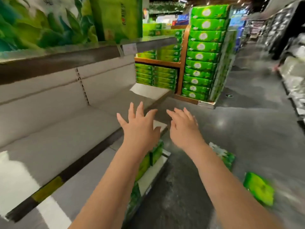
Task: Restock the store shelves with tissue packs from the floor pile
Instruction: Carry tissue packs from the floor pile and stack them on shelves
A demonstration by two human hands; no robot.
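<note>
My left hand (139,125) and my right hand (184,127) are stretched forward side by side, fingers spread, holding nothing, above the front edge of a bare grey middle shelf (54,139). Green tissue packs (152,156) sit on the lowest shelf under my left forearm. Two loose green packs lie on the floor at the right, one (225,157) beside my right forearm and one (258,189) nearer to me. Large green tissue packs (115,17) stand on the top shelf at upper left.
A tall stack of green tissue boxes (202,55) and a wooden display rack (182,63) stand ahead at the aisle end. The grey floor aisle (247,121) runs to the right. Another shelving row (292,76) lines the far right.
</note>
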